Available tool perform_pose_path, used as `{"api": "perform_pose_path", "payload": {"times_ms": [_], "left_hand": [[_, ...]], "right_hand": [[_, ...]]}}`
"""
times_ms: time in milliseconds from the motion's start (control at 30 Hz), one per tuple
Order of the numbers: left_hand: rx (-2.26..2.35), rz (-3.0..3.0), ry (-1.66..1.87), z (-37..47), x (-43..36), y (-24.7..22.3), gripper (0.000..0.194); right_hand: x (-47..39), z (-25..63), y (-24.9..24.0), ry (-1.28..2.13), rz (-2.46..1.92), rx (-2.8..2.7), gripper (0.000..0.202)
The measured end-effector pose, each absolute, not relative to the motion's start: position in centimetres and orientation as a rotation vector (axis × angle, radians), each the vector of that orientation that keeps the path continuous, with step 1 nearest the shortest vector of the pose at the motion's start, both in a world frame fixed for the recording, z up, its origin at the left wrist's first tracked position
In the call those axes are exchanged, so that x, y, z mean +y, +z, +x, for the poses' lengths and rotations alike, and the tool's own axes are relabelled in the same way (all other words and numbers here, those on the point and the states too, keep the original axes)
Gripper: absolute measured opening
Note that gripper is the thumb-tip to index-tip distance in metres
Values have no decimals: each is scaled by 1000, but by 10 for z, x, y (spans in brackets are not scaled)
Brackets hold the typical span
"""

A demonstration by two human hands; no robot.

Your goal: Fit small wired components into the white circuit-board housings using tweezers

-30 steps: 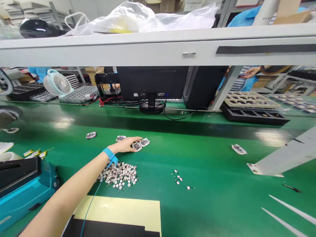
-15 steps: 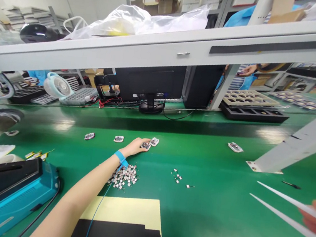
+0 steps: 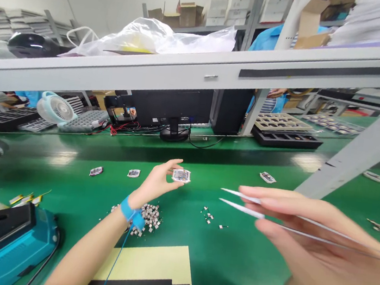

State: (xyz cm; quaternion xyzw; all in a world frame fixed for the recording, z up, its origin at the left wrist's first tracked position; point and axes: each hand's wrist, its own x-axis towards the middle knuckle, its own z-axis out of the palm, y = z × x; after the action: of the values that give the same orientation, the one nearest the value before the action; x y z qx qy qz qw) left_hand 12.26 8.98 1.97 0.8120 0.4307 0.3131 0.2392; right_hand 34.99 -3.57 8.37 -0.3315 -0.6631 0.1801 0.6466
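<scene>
The white-framed module [image 3: 181, 175] is pinched between thumb and fingers of the left hand [image 3: 157, 181], over the middle of the green bench [image 3: 230, 260]. The right hand [image 3: 323, 246], near right, grips tweezers [image 3: 241, 208], tips apart. A heap of small parts [image 3: 152, 218] lies by the left wrist; a monitor [image 3: 177, 106] stands far.

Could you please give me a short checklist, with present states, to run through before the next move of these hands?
1. White-framed part secured: ok, held by its edge between the thumb and fingers of the left hand.
2. Tweezers in hand: ok, held in the right hand.
3. Tweezers free of parts: ok, tips apart with nothing between them.
4. Wrist strap worn: ok, around the left wrist.
5. Strap cord connected at its far end: cannot tell, it leaves the picture.
6. Pile of small parts fully visible: not ok, the left wrist partly hides it.
</scene>
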Motion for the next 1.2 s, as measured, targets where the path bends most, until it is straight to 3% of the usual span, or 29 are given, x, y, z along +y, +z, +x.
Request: {"api": "perform_pose_path", "payload": {"times_ms": [200, 500, 700, 833, 933, 1000, 1200], "left_hand": [[923, 2237, 1220, 123, -5, 73, 62], [829, 2157, 1283, 117, -20, 74, 62], [628, 1842, 1297, 123, -22, 69, 57], [372, 1364, 1001, 128, -20, 68, 72], [110, 991, 694, 135, -15, 67, 52], [-16, 801, 536, 141, -13, 64, 51], [-24, 634, 511, 145, -13, 58, 34]], "right_hand": [[-24, 320, 83, 554, -639, -1773, 24], [-32, 316, 78, 714, -516, -1772, 31], [-36, 302, 72, 711, -447, -1448, 15], [-34, 296, 73, 942, -312, -1281, 14], [-32, 294, 74, 1151, -281, -1162, 10], [-31, 292, 75, 1275, -291, -1094, 8], [-29, 287, 75, 1527, -211, -1014, 4]]}}
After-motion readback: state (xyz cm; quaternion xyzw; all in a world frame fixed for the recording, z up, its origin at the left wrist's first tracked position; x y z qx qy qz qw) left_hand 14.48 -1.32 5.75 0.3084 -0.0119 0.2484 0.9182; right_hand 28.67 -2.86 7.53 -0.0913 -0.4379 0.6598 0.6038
